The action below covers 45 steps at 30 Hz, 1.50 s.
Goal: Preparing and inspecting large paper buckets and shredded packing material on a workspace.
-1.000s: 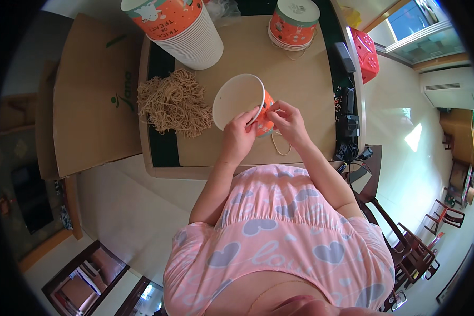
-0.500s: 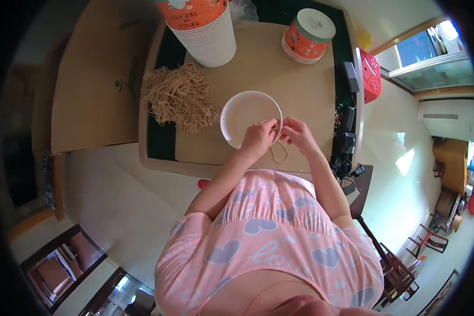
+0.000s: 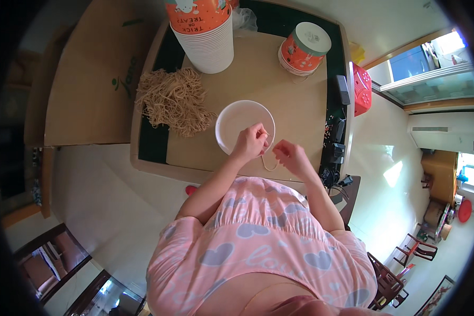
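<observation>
A white paper bowl (image 3: 228,128) stands with its open side up near the table's front edge. My left hand (image 3: 252,142) is over the bowl's right side, its fingertips pinched on a thin beige cord (image 3: 270,169). The cord hangs in a loop past the bowl's near right rim. Just right of the bowl, my right hand (image 3: 294,158) is apart from the left, its fingers curled together. Whether the cord's other end lies in them is too small to tell. A tangled heap of similar cords (image 3: 175,101) lies to the left.
A tall stack of white and orange paper bowls (image 3: 209,50) rises at the back left. An upturned orange bowl stack (image 3: 304,51) is at the back right. Black power adapters (image 3: 336,152) line the right edge; a cardboard box (image 3: 89,84) stands left.
My hands have come apart at the bowl's rim. The left has its pinch over the bowl's inside; the right has drawn away toward me. The view has shifted slightly.
</observation>
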Each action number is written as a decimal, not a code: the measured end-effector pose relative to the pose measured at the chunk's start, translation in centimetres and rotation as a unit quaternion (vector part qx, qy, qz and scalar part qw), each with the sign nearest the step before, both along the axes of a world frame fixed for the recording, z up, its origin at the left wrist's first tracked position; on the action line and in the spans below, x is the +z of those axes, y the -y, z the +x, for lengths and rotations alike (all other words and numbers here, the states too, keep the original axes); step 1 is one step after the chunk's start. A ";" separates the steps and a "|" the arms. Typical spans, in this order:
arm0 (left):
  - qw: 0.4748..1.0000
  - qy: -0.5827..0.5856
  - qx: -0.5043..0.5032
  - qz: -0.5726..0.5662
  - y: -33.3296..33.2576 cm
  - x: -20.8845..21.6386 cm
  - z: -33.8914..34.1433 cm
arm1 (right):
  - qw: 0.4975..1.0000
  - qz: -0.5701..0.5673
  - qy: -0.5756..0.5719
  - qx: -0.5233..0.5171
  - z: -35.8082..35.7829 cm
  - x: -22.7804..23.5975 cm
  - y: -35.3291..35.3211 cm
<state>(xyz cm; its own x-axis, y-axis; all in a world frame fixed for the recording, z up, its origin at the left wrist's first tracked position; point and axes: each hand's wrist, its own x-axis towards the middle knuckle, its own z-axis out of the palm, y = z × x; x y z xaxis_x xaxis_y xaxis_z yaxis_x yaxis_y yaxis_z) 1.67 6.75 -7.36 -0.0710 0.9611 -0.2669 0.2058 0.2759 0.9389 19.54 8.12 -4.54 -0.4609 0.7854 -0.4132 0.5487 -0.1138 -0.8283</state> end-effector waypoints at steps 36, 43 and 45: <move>0.915 -0.301 -0.141 0.228 1.3 -1.8 -0.3 | 0.991 0.114 0.017 0.061 -2.9 1.2 -5.4; 0.928 -0.264 -0.094 0.246 1.4 -1.0 -0.2 | 0.969 0.239 -0.055 0.040 -1.9 -0.4 -4.5; 0.920 -0.269 -0.109 0.262 1.4 -0.5 -0.4 | 0.983 0.172 -0.055 -0.024 -2.0 -0.6 -4.6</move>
<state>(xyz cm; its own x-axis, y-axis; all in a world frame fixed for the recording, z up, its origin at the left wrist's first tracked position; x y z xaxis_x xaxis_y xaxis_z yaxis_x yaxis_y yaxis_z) 1.26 5.38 -7.83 0.1523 0.9550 0.2546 0.6763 -0.2885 0.6778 17.52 12.67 -5.10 -0.4465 0.8921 -0.0696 0.4546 0.1591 -0.8764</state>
